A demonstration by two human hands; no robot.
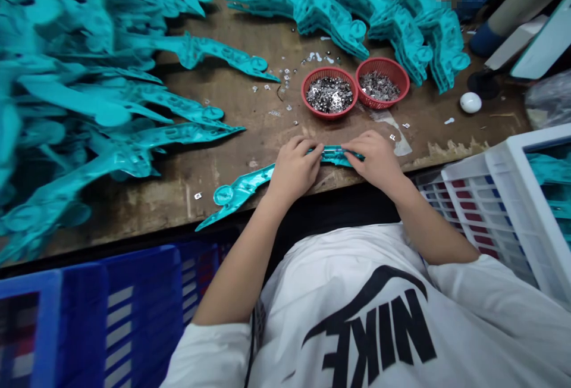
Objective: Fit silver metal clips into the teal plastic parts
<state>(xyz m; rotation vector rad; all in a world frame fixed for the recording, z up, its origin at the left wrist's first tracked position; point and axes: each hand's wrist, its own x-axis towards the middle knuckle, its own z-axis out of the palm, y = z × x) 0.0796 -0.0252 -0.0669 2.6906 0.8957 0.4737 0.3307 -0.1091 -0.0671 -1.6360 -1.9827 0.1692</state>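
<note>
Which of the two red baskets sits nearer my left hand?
It's the left red basket, up and to the right of your left hand in the picture. The right red basket sits farther off, beyond your right hand.

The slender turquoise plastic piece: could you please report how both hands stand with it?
Left hand, right hand: both on slender turquoise plastic piece. Piece along near edge of brown wooden table. Two round red plastic baskets beyond, clear of hands.

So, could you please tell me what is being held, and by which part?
The left hand and right hand hold a turquoise piece by its right half.
</note>
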